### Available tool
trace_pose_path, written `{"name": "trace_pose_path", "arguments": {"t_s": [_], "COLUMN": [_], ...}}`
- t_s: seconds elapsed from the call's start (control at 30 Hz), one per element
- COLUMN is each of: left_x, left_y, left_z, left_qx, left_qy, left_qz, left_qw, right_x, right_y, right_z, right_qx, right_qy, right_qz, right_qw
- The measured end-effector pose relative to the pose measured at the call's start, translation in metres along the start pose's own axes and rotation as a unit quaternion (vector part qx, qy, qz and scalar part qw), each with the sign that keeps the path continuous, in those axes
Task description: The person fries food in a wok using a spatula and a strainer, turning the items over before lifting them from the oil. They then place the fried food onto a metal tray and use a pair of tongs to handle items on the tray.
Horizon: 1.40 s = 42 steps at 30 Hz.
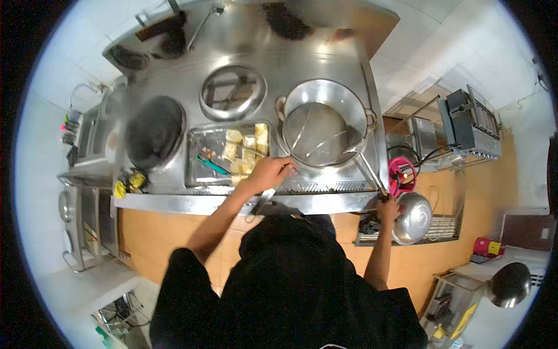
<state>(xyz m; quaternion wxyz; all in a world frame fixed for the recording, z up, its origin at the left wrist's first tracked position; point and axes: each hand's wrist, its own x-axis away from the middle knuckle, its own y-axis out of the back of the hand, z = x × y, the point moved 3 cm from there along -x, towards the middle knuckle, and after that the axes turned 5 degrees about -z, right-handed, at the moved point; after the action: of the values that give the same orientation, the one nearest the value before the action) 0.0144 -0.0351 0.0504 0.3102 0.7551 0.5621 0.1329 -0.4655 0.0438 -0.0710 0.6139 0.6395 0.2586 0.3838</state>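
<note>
My right hand (390, 209) is closed around the long handle of a round strainer (317, 131). The strainer sits inside a wide two-handled metal pot (302, 92) on the stove. Fingers drawn together, my left hand (272, 174) hovers at the near right corner of a metal tray (197, 142). What it grips, if anything, is hard to make out. Below that hand, a metal utensil (264, 199) lies across the counter's front edge. Several pale yellow-and-white food pieces (232, 136) are in the tray, beside a green-handled utensil (213, 165).
A metal ring burner (256, 109) is behind the tray, and a dark round pan (154, 132) stands to the left. Yellow items (129, 183) sit at the front left edge. At the right are a pink basin (402, 174) and a metal bowl (414, 220).
</note>
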Motion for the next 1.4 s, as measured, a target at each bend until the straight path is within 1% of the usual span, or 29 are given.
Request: {"name": "trace_pose_path", "arguments": {"t_s": [0.03,0.07,0.1,0.13,0.17,0.2,0.23,0.3,0.33,0.37,0.4,0.5,0.53,0.57,0.63,0.7,0.77,0.8,0.83,0.9,0.93,0.97,1.03,1.1,1.17,1.23,1.3,1.37,1.4], "left_x": [-0.003,-0.002,-0.002,0.003,0.008,0.014,0.017,0.03,0.038,0.039,0.044,0.059,0.071,0.07,0.067,0.073,0.074,0.069,0.065,0.069,0.065,0.064,0.054,0.059,0.063,0.077,0.089,0.099,0.104], "left_y": [-0.009,-0.017,-0.019,-0.027,-0.041,-0.056,-0.057,-0.07,-0.074,-0.073,-0.074,-0.077,-0.076,-0.069,-0.053,-0.046,-0.045,-0.05,-0.05,-0.042,-0.05,-0.054,-0.043,-0.045,-0.036,-0.03,-0.036,-0.043,-0.043], "left_z": [-0.008,-0.015,-0.022,-0.027,-0.029,-0.026,-0.037,-0.038,-0.04,-0.042,-0.043,-0.037,-0.043,-0.042,-0.043,-0.042,-0.036,-0.038,-0.037,-0.028,-0.017,-0.014,-0.022,-0.003,0.006,0.02,0.031,0.037,0.035], "left_qx": [0.012,-0.063,-0.043,-0.033,-0.02,-0.032,0.0,-0.015,0.0,0.012,0.029,0.022,0.035,0.046,0.048,0.043,0.024,0.024,0.036,0.025,0.011,0.003,-0.003,-0.01,-0.056,-0.108,-0.189,-0.208,-0.217], "left_qy": [-0.039,-0.068,-0.06,-0.065,-0.072,-0.074,-0.031,-0.02,-0.023,-0.022,-0.012,0.0,0.0,0.004,0.006,-0.008,-0.015,-0.031,-0.011,0.029,0.007,-0.016,0.049,0.076,0.054,0.051,0.095,0.109,0.117], "left_qz": [0.065,0.11,0.1,0.156,0.211,0.244,0.297,0.31,0.31,0.292,0.272,0.26,0.268,0.266,0.265,0.264,0.239,0.244,0.243,0.241,0.181,0.123,0.115,0.021,-0.095,-0.119,-0.091,-0.119,-0.102], "left_qw": [0.997,0.99,0.992,0.985,0.975,0.966,0.954,0.95,0.95,0.956,0.962,0.965,0.963,0.963,0.963,0.963,0.971,0.969,0.969,0.97,0.983,0.992,0.992,0.997,0.993,0.986,0.973,0.965,0.964], "right_x": [0.002,-0.002,-0.029,-0.02,-0.026,-0.015,-0.017,-0.012,-0.015,-0.019,-0.013,-0.002,-0.004,-0.003,-0.005,-0.005,-0.006,-0.004,-0.007,-0.014,-0.014,-0.008,0.005,0.004,0.005,0.011,0.015,0.015,0.015], "right_y": [0.002,0.004,-0.035,-0.018,-0.031,-0.014,-0.01,-0.008,-0.011,-0.014,-0.009,0.0,-0.001,-0.001,0.0,-0.007,-0.005,-0.008,-0.004,-0.015,-0.02,-0.017,-0.002,-0.005,-0.008,-0.002,0.008,0.008,0.007], "right_z": [0.001,0.0,-0.026,-0.015,-0.025,-0.016,-0.015,-0.014,-0.017,-0.019,-0.018,-0.006,-0.008,-0.009,-0.006,-0.008,-0.01,-0.011,-0.019,-0.017,-0.019,-0.016,-0.006,-0.006,-0.009,0.0,0.007,0.007,0.006], "right_qx": [-0.006,0.013,-0.013,0.02,0.071,0.053,0.0,-0.009,-0.025,-0.029,-0.017,-0.017,0.005,-0.038,-0.025,0.003,-0.01,-0.005,-0.009,0.043,-0.015,-0.015,-0.002,-0.006,-0.04,-0.028,-0.022,-0.03,-0.046], "right_qy": [0.001,-0.002,0.055,-0.031,0.048,0.032,0.031,0.065,0.054,0.064,0.057,0.061,0.076,0.064,0.045,0.053,0.087,0.094,0.083,-0.013,0.01,0.034,0.035,0.012,0.034,0.008,0.013,0.028,0.039], "right_qz": [-0.017,0.024,0.015,0.031,-0.035,-0.023,0.011,-0.008,-0.002,0.024,0.0,-0.021,-0.004,-0.008,0.013,-0.059,-0.073,-0.125,-0.131,0.064,0.041,0.004,-0.019,-0.015,-0.027,-0.052,-0.063,-0.081,-0.092], "right_qw": [1.0,1.0,0.998,0.999,0.996,0.998,0.999,0.998,0.998,0.997,0.998,0.998,0.997,0.997,0.999,0.997,0.994,0.988,0.988,0.997,0.999,0.999,0.999,1.0,0.998,0.998,0.998,0.996,0.994]}}
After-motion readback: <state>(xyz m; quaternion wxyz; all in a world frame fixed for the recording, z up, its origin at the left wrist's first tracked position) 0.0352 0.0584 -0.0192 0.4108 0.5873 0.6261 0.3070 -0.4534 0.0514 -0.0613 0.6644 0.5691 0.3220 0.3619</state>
